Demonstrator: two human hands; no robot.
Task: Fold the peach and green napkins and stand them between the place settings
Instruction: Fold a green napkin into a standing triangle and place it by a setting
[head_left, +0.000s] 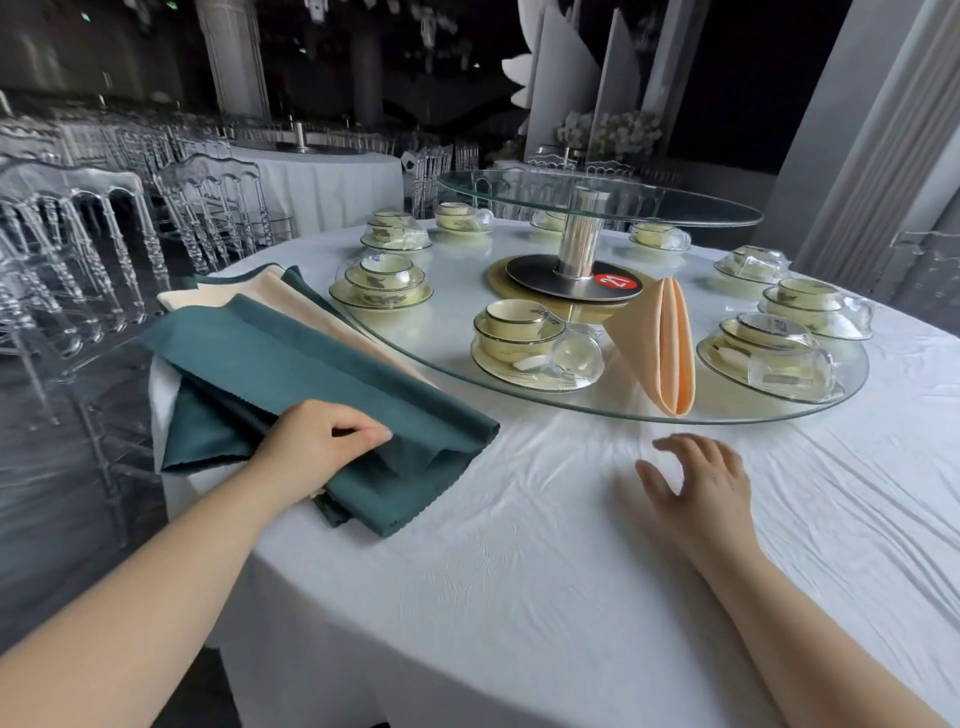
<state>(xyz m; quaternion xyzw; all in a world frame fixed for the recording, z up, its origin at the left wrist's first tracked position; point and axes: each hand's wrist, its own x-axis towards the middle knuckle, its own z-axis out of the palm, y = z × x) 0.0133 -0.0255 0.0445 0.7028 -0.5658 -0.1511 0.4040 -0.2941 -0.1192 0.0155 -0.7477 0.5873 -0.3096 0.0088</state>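
I log: left hand (332, 441) pinches matte dark-green cloth napkin (291, 358), left of round glass turntable (571, 408). Right hand (696, 483) spread, holding nothing, before its rim. Folded peach cloth napkin (660, 343) stands on it.

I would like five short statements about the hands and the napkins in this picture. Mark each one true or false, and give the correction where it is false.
1. The left hand pinches the green napkin. True.
2. The right hand holds a peach napkin. False: it is open over the tablecloth and holds nothing.
3. A folded peach napkin stands on the glass disc between two place settings. True.
4. A green napkin stands folded on the glass disc. False: the green napkin lies on the stack at the table's edge.
5. The red label reads 12. False: it reads 21.
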